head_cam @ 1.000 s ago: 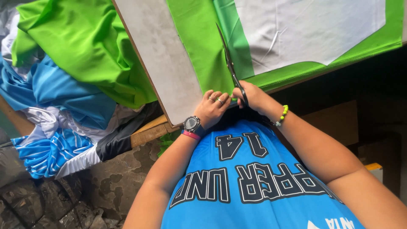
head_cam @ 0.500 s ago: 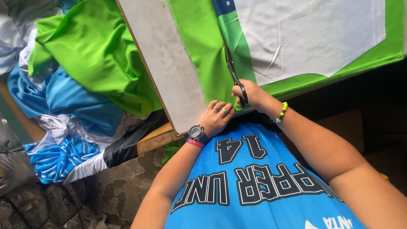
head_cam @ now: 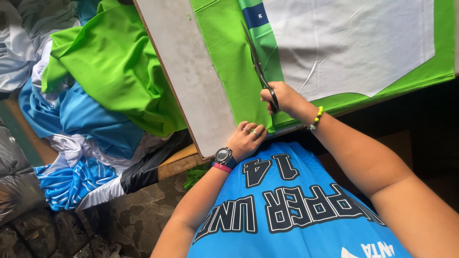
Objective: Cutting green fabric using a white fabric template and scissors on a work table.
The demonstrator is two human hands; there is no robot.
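Observation:
My right hand (head_cam: 283, 98) grips the handles of long dark scissors (head_cam: 256, 67), whose blades lie along the bright green fabric (head_cam: 234, 62) spread on the table. The blades point away from me, beside a green and blue striped band at the edge of a white fabric panel (head_cam: 354, 43). My left hand (head_cam: 247, 139) presses flat on the near edge of the green fabric, just left of the scissors. A watch and a pink band sit on that wrist; a beaded bracelet circles the right one.
The grey table board (head_cam: 189, 71) has a wooden edge on its left side. Left of it lies a heap of loose cloth in green (head_cam: 114, 76), blue (head_cam: 91, 119) and white. Dark plastic bags (head_cam: 19, 181) and a stone floor (head_cam: 138, 215) are below.
The view has shifted a little. My right hand and the scissors sit slightly farther along the green fabric, and my left hand has stayed pressed on its near edge.

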